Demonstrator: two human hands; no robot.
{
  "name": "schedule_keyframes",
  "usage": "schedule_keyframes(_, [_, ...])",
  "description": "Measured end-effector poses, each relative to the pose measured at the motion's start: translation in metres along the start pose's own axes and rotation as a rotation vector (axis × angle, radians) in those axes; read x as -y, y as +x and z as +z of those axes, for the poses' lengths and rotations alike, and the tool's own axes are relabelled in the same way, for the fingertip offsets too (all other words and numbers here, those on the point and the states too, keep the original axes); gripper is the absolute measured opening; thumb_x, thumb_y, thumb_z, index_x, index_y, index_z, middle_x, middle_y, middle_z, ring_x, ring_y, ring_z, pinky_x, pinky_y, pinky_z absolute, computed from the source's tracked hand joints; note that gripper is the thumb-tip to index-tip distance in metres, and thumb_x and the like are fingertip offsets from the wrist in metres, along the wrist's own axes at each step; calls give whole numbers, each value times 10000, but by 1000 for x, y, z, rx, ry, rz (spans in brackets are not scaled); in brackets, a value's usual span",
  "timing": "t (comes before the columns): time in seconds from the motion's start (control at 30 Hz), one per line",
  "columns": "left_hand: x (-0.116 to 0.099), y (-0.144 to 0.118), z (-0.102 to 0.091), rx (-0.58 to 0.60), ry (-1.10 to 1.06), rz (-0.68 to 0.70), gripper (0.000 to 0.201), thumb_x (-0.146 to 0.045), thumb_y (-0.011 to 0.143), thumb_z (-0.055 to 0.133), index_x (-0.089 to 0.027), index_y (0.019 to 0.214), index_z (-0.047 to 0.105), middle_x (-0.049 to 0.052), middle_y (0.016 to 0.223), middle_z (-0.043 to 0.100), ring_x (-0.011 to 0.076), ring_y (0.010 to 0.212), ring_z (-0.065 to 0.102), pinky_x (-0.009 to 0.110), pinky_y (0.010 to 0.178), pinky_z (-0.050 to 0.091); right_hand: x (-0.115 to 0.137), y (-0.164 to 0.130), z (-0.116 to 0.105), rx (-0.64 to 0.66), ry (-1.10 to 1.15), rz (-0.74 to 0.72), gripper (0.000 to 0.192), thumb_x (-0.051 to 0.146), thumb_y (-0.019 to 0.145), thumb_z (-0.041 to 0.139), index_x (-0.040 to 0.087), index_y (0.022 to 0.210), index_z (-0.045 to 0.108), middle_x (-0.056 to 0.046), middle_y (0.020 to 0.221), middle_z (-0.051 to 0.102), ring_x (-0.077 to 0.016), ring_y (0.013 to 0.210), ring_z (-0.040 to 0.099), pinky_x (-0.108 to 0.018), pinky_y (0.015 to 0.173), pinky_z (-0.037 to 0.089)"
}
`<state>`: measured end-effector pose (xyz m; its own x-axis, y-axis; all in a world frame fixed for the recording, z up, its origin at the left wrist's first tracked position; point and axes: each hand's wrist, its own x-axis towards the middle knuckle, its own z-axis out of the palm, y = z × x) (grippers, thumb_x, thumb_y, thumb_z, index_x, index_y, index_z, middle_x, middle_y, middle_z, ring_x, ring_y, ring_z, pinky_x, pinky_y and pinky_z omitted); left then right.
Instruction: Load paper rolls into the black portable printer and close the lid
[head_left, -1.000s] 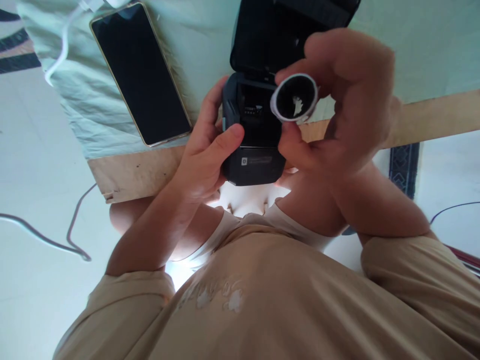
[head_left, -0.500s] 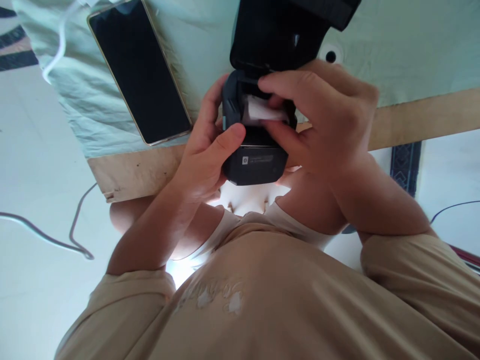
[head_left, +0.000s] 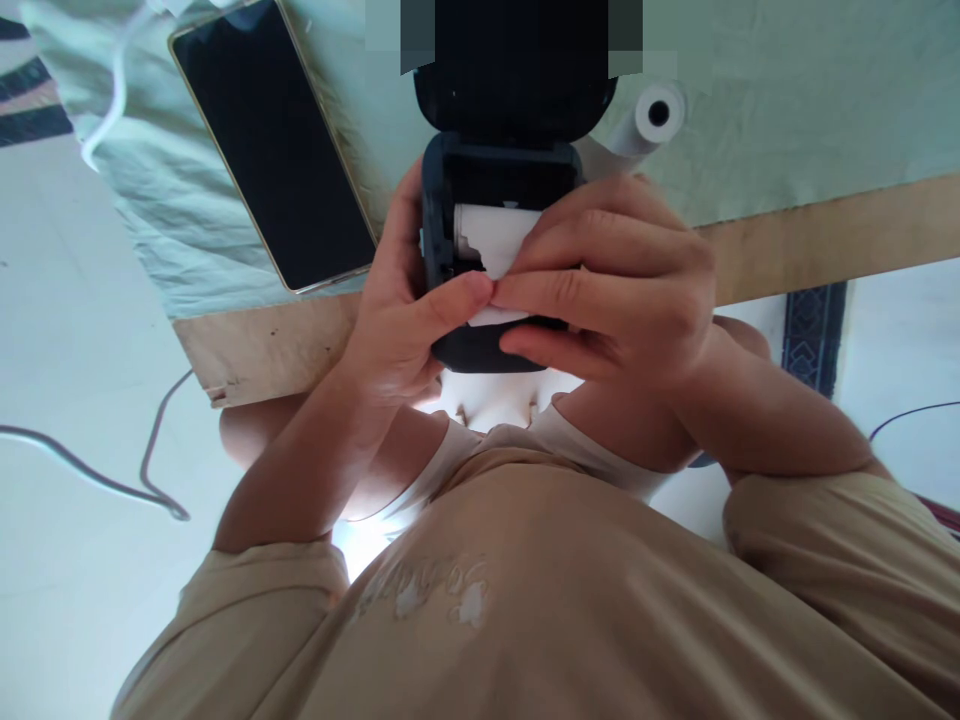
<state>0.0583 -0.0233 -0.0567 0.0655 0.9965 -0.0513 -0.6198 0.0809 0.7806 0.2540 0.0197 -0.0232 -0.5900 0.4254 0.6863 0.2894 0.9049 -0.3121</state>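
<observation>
A white cable point(head_left: 112, 90) lies at the far left of the desk point(head_left: 825, 240), on the pale green cloth point(head_left: 787, 100). Next to it rests a flat black phone with a gold rim point(head_left: 274, 150), screen dark.

The left hand point(head_left: 397, 310) wraps around the side of a small black box printer with its lid flipped open point(head_left: 495, 250). Its thumb presses on the loose end of the white paper roll point(head_left: 491, 240).

A second ago the right hand held the roll up in the air. Now the roll sits inside the printer, and the paper end is pulled out over the front edge. So the roll looks loaded, but the lid is not shut yet.

The right hand point(head_left: 622, 290) lies over the printer, fingers held flat together, pinching the paper end against the left thumb.

Farther right, another small white paper roll point(head_left: 652, 115) lies on the cloth, just behind the printer.
</observation>
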Motion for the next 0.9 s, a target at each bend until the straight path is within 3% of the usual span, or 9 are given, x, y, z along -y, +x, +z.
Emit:
schedule_keyframes(0.13, [7,3,-14,12,88,-5,731,-382,706,1063,-359,1360,736,3,1153,796,307,1173,773,381,919,643,-4,0,-3,-55,78,13,203,359,1105,577,234,1163,726,12,1052,771,-144,1087,736,-326,983,635])
schedule_keyframes(0.23, [10,4,-18,5,107,-5,902,-358,643,1066,-346,1456,674,27,1152,774,350,1141,772,450,929,645,-7,0,-5,-37,-34,86,222,365,1072,598,227,1200,714,-33,1149,751,-160,1073,711,-367,1000,594])
schedule_keyframes(0.33, [10,4,-13,57,72,40,741,-321,690,1023,-376,1375,745,4,1184,788,256,989,767,356,812,647,-9,0,-6,-20,-74,117,319,434,1034,616,235,1276,680,-77,1244,706,-205,1130,693,-428,994,579])
schedule_keyframes(0.47, [11,4,-6,63,14,103,494,-354,779,977,-381,1248,824,-29,1130,817,169,849,736,221,586,544,-6,0,-7,43,-25,163,351,451,1046,599,248,1332,606,-90,1287,678,-220,1223,695,-459,1042,594])
schedule_keyframes(0.63, [11,6,-12,144,22,107,591,-232,794,985,-399,1326,787,-37,1210,818,173,928,784,236,701,636,-4,2,-10,65,-1,181,402,518,1073,545,244,1365,584,-111,1306,664,-231,1260,677,-474,1105,594])
schedule_keyframes(0.73, [13,7,-18,166,67,133,699,-285,763,1017,-433,1393,754,-28,1341,800,200,979,795,240,673,623,-5,2,-12,111,-14,184,452,551,1064,587,234,1387,584,-125,1345,650,-228,1288,664,-471,1120,595])
schedule_keyframes(0.83, [17,8,-20,169,41,176,636,-353,818,975,-430,1407,750,-24,1369,800,194,1028,798,218,662,624,-6,3,-14,176,-5,163,491,542,1055,637,214,1416,586,-136,1380,639,-220,1337,657,-460,1146,588])
schedule_keyframes(0.9, [19,8,-19,188,26,190,608,-329,835,952,-432,1401,756,-33,1345,804,188,1050,799,216,688,636,-7,2,-15,130,33,184,493,574,1064,610,206,1391,606,-129,1365,624,-208,1330,650,-446,1155,598])
